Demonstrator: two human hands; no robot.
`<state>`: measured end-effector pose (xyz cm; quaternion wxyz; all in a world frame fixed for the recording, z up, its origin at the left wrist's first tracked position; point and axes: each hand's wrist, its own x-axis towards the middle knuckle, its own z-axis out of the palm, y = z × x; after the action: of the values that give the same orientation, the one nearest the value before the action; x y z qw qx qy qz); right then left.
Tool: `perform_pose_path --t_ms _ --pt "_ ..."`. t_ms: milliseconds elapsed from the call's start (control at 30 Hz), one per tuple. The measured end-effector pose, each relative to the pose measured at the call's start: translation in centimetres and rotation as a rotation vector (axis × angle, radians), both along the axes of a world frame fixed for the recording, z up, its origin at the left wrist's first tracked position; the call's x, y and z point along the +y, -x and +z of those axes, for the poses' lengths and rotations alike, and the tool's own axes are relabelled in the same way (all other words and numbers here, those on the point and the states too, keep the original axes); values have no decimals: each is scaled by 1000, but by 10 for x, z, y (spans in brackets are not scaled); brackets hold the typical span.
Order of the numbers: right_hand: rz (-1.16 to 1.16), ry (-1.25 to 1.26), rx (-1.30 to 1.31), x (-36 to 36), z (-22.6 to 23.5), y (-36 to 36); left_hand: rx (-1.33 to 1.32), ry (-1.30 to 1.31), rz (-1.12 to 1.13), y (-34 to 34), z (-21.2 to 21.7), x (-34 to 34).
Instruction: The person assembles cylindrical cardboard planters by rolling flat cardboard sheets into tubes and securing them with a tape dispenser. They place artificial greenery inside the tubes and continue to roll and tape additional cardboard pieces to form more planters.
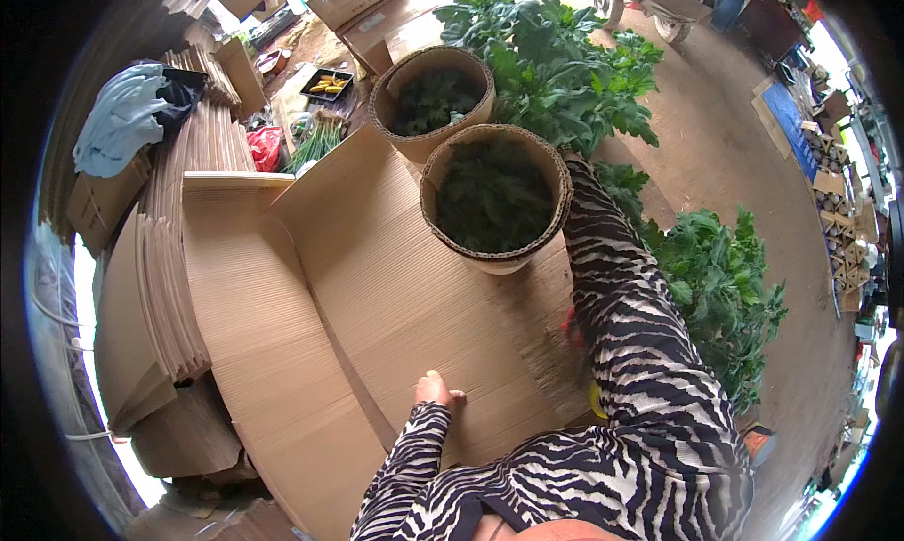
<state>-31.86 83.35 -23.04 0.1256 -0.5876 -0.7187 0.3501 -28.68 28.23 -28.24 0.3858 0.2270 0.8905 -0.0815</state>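
Two corrugated cardboard tubes packed with leafy greens.
The left hand (435, 388) rests flat, fingers loose, on the cardboard sheet (377, 287). The right hand is hidden behind the near tube (496, 194); its grip cannot be told. The far tube (432, 98) stands just behind, loose greens (565, 70) beside both.

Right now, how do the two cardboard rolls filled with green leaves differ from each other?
The near roll stands closer to the person, beside the right arm in the striped sleeve; the far roll stands behind it, toward the boxes. The near roll looks wider and its leaves reach nearer the rim; the far roll's leaves sit lower. Both are upright corrugated cardboard, open on top.
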Motion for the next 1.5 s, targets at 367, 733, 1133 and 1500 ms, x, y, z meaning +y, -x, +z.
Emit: perform_pose_path --t_ms 367,733,1133,1500 --pt "-15 -195 308 4 123 -51 1 -53 87 -1 16 4" --pt "550 -119 397 -164 311 -175 219 -557 227 -32 -45 -55" --pt "1920 -120 -1087 -434 207 -188 -499 -867 1595 -238 -46 -220" --pt "1804 -337 -1131 -411 -38 -245 -641 -1018 1786 -288 -102 -225"
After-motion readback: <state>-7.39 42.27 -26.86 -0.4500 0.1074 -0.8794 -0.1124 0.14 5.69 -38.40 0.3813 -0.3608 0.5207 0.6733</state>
